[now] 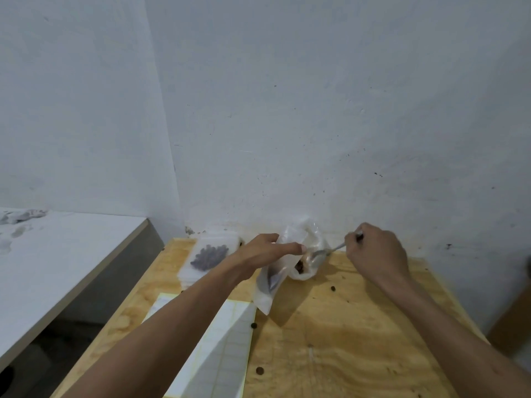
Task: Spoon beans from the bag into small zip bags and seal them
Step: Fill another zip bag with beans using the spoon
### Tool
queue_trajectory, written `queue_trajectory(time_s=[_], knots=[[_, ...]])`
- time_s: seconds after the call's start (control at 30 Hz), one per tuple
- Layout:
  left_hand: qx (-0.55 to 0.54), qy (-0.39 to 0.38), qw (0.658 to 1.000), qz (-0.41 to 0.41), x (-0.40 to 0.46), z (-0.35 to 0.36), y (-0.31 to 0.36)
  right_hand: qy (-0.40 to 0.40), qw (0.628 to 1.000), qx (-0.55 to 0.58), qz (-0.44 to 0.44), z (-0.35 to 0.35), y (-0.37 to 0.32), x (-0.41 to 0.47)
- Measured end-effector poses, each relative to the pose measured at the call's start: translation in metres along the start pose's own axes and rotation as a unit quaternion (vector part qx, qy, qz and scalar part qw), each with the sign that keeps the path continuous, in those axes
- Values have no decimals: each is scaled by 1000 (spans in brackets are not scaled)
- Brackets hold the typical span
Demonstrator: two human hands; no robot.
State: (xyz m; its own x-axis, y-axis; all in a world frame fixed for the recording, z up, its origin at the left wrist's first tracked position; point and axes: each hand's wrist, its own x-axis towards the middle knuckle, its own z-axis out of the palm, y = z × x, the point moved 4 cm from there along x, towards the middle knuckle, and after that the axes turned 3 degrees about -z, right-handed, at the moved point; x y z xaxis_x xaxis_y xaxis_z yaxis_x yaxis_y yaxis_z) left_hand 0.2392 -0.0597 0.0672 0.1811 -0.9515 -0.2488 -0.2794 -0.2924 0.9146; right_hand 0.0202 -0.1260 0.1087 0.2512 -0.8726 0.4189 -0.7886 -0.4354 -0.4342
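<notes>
At worktop rear (359, 326), I note right hand (376, 251) gripping spoon (321, 254), bowl leftward inside bean bag (301, 245); left hand (267, 251) pinches small zip bag (267, 285).

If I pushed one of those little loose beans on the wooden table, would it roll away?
Probably, a bit. The loose bean looks small and roundish, and the wooden table looks flat and smooth, so a nudge could send it rolling. It likely weighs almost nothing. Another bean lies against the paper sheets, which might stop it.
</notes>
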Motion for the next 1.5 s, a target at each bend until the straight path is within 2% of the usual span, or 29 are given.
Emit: queue_trajectory(time_s=[0.1,0.2,0.3,0.43,0.6,0.73,0.97,1.3,1.5], knots=[[21,26,999,-11,8,8,2,-49,997,-8,59,21,6,-3],[-3,52,999,14,11,10,7,-83,986,27,144,25,14,2],[-23,19,999,46,9,12,12,-100,973,63,200,29,27,2],[1,-37,997,69,3,21,7,-120,942,148,275,44,47,-12],[6,-60,996,59,-4,14,4,-93,907,250,327,63,58,-29],[-24,-30,998,48,-8,-1,3,-88,899,278,327,66,59,-31],[-40,11,998,50,-7,-10,-3,-73,911,300,272,53,51,-30],[3,65,992,104,-18,-10,6,-45,926,288,238,-4,43,9],[2,62,991,121,-15,-3,3,-27,932,288,217,-37,26,37]])
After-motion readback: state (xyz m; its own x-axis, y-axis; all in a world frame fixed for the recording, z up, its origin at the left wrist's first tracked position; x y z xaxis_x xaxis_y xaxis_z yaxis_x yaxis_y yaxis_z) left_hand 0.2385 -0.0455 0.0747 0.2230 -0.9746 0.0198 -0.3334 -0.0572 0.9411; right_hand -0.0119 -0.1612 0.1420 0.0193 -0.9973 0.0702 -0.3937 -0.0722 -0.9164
